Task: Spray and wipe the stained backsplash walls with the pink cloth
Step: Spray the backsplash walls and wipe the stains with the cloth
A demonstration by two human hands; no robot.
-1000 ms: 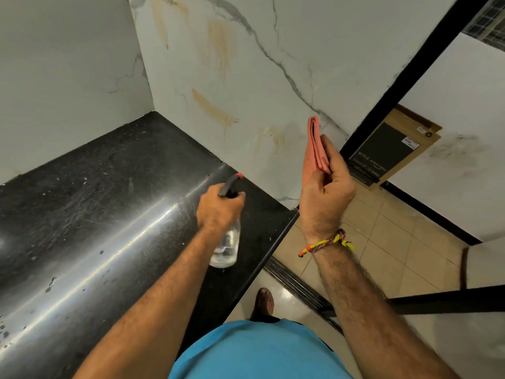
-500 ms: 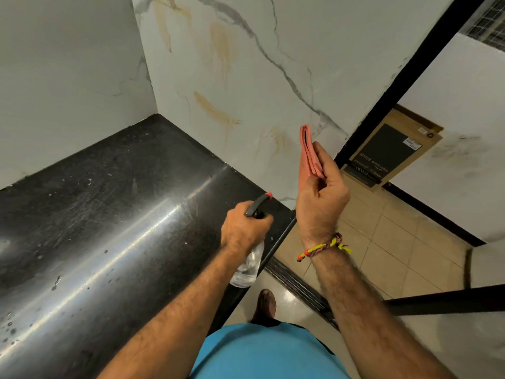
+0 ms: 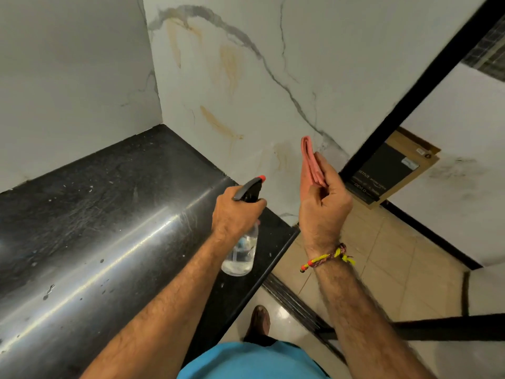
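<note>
Spraying step: nozzle aimed at the stained wall

Left hand (image 3: 237, 212) grasps the spray bottle (image 3: 241, 250); right hand (image 3: 323, 203) clutches the folded pink cloth (image 3: 310, 162); stains (image 3: 218, 124) at 11 o'clock. Next, probably squeeze, then wipe.

Spray bottle (image 3: 240, 250) has been swung by the left hand (image 3: 236, 212) from over the mid counter (image 3: 95, 214) out to its right edge a half-second back, and is now carried slightly back in and farther toward the stained wall (image 3: 246, 91). Nozzle is brought nearer the pink cloth (image 3: 311, 162). The right hand (image 3: 323, 203) has dipped slightly, then settled there.
</note>
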